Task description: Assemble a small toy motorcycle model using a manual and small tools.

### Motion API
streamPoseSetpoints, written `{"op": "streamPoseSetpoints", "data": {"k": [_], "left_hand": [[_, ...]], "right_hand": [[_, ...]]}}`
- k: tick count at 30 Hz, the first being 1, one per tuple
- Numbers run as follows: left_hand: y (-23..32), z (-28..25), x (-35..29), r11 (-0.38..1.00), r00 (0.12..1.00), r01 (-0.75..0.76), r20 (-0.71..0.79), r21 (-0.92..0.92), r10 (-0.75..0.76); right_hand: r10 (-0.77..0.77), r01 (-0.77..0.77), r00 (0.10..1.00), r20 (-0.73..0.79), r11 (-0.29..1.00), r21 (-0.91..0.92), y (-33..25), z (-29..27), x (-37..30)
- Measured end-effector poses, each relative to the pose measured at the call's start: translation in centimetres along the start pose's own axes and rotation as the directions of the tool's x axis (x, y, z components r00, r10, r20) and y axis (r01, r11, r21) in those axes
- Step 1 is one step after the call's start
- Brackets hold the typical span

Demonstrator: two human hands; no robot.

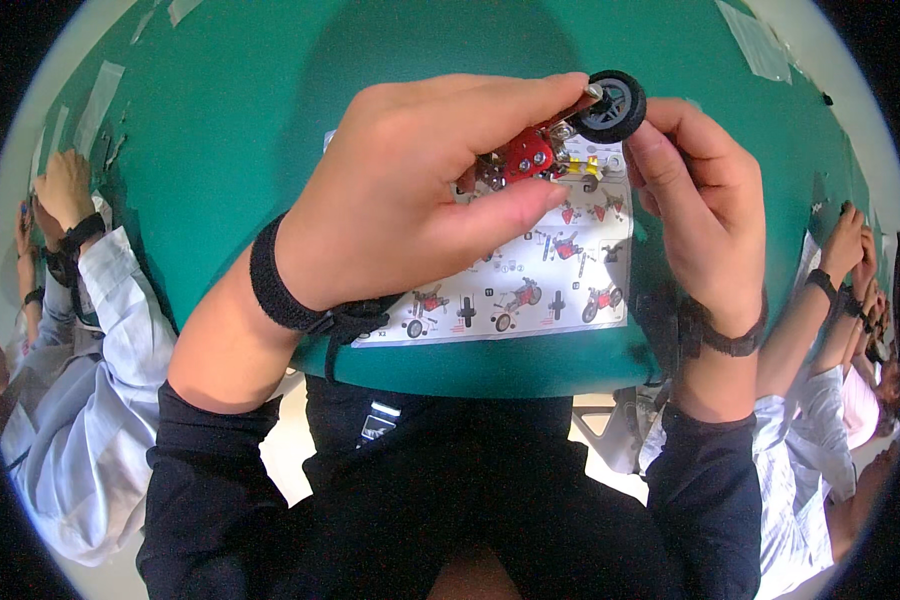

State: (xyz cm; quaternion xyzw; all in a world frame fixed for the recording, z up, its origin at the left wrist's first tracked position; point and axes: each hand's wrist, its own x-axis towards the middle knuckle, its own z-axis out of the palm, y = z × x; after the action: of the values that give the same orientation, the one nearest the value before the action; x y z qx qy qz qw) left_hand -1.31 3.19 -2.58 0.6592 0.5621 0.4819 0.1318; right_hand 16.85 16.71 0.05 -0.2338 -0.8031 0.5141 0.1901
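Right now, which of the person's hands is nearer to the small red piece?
Left. The left hand is right at the red piece, which shows between its thumb and forefinger; the right hand is farther off to the right, beside the black wheel.

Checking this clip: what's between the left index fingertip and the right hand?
The black-tyred wheel sits between the left hand's index fingertip and the right hand, seen in the head view.

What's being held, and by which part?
Left hand holds the red model by its body, fingers near the black wheel; exact grip partly hidden. Right hand is at the wheel's outer edge; contact unclear.
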Motion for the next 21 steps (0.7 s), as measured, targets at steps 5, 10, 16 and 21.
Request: {"op": "streamPoseSetpoints", "data": {"k": [5, 10, 16, 21], "left_hand": [[-0.01, -0.02, -0.07, 1.000, 1.000, 0.017, 0.019, -0.002, -0.017], [0.23, 0.04, -0.04, 0.999, 0.999, 0.039, 0.028, -0.028, -0.039], [0.53, -0.32, -0.32, 0.940, 0.966, 0.256, 0.105, -0.227, -0.238], [0.54, -0.47, -0.27, 0.753, 0.922, 0.369, 0.116, -0.545, -0.368]], "right_hand": [[0.007, -0.007, 1.000, 0.007, 1.000, -0.005, 0.55, -0.03, 0.14], [0.000, -0.001, 1.000, 0.021, 0.999, 0.034, 0.24, 0.04, 0.09], [0.045, -0.047, 0.999, 0.027, 0.997, 0.055, -0.01, 0.07, -0.08], [0.026, -0.023, 0.999, -0.039, 0.997, 0.078, 0.82, 0.10, 0.32]]}}
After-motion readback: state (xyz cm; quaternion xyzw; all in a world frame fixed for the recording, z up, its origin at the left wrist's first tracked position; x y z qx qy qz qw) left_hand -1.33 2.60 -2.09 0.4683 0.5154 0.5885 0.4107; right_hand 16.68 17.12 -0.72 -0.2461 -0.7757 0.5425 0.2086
